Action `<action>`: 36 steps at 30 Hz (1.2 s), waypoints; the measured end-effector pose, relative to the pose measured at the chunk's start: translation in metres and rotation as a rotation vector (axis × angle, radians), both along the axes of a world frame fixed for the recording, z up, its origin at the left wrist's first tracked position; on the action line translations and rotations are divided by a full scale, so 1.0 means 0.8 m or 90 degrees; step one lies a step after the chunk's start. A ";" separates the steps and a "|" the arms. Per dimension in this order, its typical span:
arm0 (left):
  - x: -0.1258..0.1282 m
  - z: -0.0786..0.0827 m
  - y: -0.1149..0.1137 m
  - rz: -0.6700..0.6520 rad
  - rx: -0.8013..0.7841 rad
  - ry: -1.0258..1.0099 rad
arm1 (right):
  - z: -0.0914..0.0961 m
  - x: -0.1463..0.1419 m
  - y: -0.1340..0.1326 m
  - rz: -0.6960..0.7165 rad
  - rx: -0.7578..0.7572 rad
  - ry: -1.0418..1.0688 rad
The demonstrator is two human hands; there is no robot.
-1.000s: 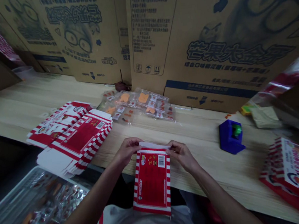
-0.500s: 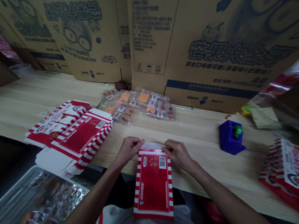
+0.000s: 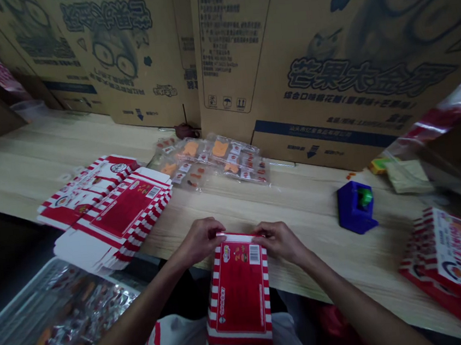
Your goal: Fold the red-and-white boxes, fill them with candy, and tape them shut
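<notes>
A red and white striped carton (image 3: 243, 292) lies at the table's front edge, its far end toward the cardboard boxes and its near end against my body. My left hand (image 3: 202, 240) grips the far left corner with its fingers bent. At the far right corner my right hand (image 3: 279, 240) pinches the edge of the same carton. Its far end flap is folded up between the two hands, with a red edge showing. A barcode and small food pictures are printed on the upper face.
Flat striped cartons (image 3: 127, 205) are stacked on the left, above a basket (image 3: 24, 287) of wrapped sweets. Clear packets (image 3: 229, 159) lie before large cardboard boxes (image 3: 327, 74). A blue tape dispenser (image 3: 353, 209) and finished-looking striped boxes (image 3: 450, 264) stand on the right.
The pale far flap that stood out flat is now bent up and in at the carton's end. Both hands have shifted slightly toward my body.
</notes>
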State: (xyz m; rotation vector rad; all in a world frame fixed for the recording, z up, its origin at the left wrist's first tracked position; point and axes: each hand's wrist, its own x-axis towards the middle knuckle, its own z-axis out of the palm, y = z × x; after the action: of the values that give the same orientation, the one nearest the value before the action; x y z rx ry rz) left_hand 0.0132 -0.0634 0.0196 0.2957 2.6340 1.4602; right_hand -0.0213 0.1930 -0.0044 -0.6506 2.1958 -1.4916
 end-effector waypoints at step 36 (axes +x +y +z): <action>0.047 -0.004 0.029 0.139 0.305 -0.099 | -0.011 0.054 -0.012 -0.213 -0.253 -0.114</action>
State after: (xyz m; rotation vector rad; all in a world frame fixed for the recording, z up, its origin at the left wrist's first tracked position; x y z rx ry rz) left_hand 0.0508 -0.0406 0.0166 -0.0697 2.2230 2.0833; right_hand 0.0219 0.1837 -0.0133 -0.2522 1.9550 -2.0992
